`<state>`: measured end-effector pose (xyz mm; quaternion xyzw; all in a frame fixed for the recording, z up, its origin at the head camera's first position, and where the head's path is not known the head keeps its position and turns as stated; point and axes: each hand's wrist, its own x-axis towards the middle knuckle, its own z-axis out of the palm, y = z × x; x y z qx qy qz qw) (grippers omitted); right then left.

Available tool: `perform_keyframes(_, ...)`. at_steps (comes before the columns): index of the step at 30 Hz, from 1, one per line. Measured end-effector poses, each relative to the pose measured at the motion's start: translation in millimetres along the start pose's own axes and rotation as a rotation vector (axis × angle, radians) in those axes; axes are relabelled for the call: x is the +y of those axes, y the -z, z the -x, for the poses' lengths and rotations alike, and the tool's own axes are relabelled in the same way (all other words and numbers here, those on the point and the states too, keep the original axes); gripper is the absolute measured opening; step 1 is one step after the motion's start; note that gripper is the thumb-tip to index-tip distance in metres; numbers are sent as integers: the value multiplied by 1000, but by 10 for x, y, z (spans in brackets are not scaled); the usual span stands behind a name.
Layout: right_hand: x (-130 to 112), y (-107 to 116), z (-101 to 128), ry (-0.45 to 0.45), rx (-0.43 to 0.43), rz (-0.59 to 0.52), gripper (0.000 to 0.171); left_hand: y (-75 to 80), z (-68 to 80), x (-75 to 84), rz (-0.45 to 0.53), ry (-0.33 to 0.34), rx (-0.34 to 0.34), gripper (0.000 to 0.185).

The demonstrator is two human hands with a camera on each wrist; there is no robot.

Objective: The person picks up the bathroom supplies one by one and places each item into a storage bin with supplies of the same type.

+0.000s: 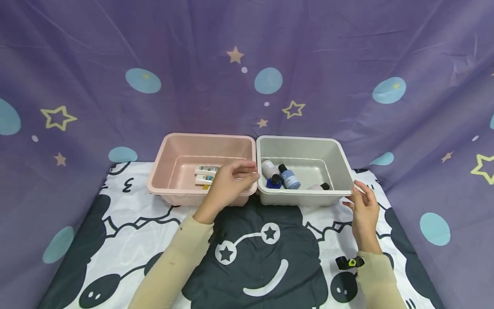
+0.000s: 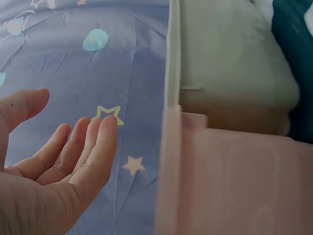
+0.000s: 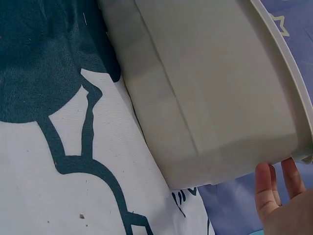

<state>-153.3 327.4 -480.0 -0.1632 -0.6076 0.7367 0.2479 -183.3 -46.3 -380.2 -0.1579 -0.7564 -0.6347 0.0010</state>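
Pink bin (image 1: 170, 171) at left holds small tubes (image 1: 206, 174). Left hand (image 1: 231, 184) hovers over its right rim, fingers relaxed, holding nothing. Grey bin (image 1: 339, 163) holds bottles (image 1: 287, 177). Right hand (image 1: 362, 208), fingers loose, touches its near right corner.

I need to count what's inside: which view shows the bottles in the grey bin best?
The head view: it looks down into the grey bin at the bottles lying inside. Both wrist views show only the bin's outer wall, so no bottles appear there.
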Motion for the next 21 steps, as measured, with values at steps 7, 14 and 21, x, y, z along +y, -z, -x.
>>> perform_keyframes(7,-1,27,-2,-2,9,4,33,78,349,-176,41,-21,40,31)
perform_keyframes(14,9,42,96,49,22,113,32,117,695,-348,36,18,18,31)
perform_keyframes(21,4,46,396,198,48,286,30,100,1000,-468,45,105,21,31)
